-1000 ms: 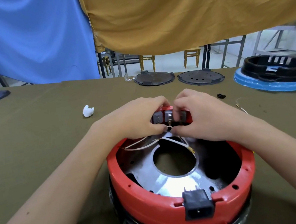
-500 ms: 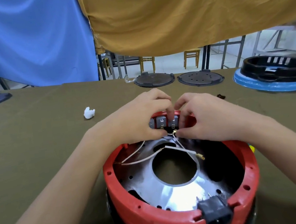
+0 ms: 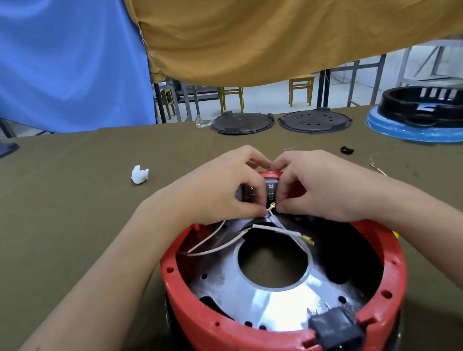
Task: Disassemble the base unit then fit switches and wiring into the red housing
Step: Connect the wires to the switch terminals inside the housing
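The red housing stands upside down on the olive table, a shiny metal plate with a round hole inside it. A black power socket sits in its near rim. Grey switches are set in the far rim. My left hand curls over the switches from the left, thumb and fingers at a white wire's brass terminal. My right hand pinches the same terminal from the right. More white wires lie loose across the plate, one ending in a free brass connector.
Two dark round lids lie at the table's far edge. A black ring on a blue disc stands far right. A white scrap lies to the left, a small black part and a loose wire to the right.
The housing has turned, carrying the black socket from the near middle toward the right. Both hands stayed at the switches, fingers shifting on the wire terminal.
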Motion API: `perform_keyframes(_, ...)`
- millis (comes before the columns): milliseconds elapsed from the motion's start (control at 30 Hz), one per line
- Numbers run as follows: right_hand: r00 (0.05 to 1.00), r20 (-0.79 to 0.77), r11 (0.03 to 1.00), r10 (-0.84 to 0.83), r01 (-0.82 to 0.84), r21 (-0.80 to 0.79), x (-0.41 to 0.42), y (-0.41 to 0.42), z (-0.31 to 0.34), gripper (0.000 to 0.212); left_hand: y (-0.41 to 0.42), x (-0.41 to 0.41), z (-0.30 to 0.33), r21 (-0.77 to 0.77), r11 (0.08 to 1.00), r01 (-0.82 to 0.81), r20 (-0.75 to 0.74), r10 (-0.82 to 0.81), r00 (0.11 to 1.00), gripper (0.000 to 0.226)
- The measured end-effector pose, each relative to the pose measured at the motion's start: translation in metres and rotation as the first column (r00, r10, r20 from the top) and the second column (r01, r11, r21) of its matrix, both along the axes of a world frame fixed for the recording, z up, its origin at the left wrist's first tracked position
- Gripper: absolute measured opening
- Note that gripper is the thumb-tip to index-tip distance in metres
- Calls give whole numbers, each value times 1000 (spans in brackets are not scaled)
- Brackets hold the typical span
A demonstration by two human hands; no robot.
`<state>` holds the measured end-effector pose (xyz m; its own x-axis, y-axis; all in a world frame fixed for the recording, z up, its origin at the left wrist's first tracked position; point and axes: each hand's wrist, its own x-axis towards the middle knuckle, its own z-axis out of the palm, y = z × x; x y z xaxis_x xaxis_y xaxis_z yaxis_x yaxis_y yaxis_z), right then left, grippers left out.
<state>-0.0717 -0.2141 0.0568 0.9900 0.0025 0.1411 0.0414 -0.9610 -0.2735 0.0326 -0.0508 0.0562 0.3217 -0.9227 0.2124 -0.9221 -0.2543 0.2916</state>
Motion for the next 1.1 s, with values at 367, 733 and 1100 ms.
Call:
perform_keyframes(367,997,45,989,-56,61,-132,-1,7,1,14,0,1,1,30,999,-30,-14,31,999,15)
perform_keyframes(733,995,43,973,-87,94,-208,-1,11,5,21,-1,1,0,44,998,-35,-15,35,999,15)
perform_keyframes(1100,992,125,971,33,-3,-239,0,8,5,34,0,1,0,34,998,-48,-9,48,999,16)
